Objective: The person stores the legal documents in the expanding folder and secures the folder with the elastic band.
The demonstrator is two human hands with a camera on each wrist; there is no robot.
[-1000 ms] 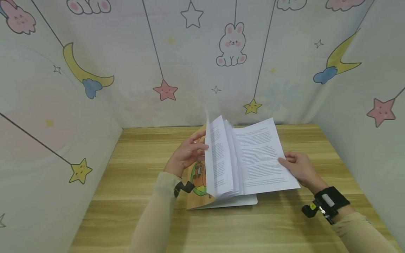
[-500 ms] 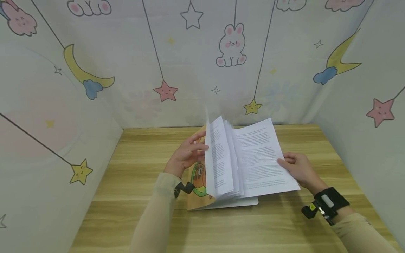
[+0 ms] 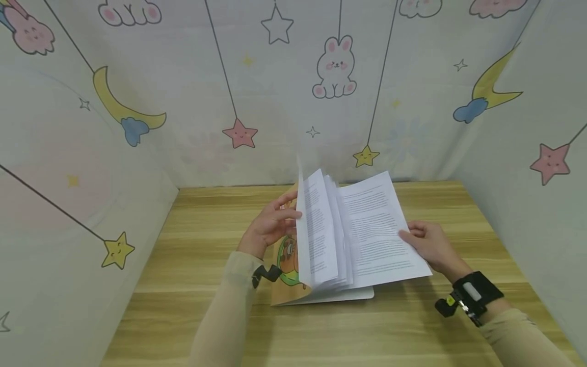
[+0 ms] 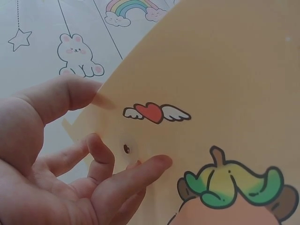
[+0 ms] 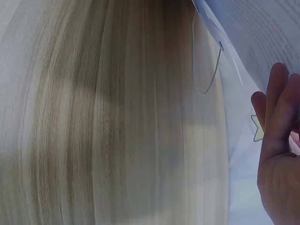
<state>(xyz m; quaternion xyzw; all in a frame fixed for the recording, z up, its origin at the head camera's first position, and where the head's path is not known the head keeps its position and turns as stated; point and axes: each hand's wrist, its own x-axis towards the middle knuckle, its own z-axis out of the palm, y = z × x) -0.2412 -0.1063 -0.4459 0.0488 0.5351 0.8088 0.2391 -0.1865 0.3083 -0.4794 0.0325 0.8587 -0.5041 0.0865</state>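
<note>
A folder (image 3: 286, 295) with a tan cartoon cover stands partly open on the table, several printed pages and what look like clear sleeves fanned upward inside it. My left hand (image 3: 268, 227) holds its raised left side at the edge. In the left wrist view, the fingers (image 4: 140, 180) lie against the cover (image 4: 220, 79), which shows a winged heart, and another digit reaches behind the edge. My right hand (image 3: 433, 247) pinches the right edge of a printed sheet (image 3: 378, 229), tilted above the table. The sheet's left edge is hidden among the folder's pages.
The wood-grain table (image 3: 197, 244) extends around the folder. White fabric walls (image 3: 284, 92) printed with stars, moons and rabbits enclose the back and both sides. A black strap with a small camera (image 3: 479, 293) sits on the right wrist.
My right hand and the sheet's right edge have shifted slightly left, toward the folder. The left hand keeps its hold in the same place.
</note>
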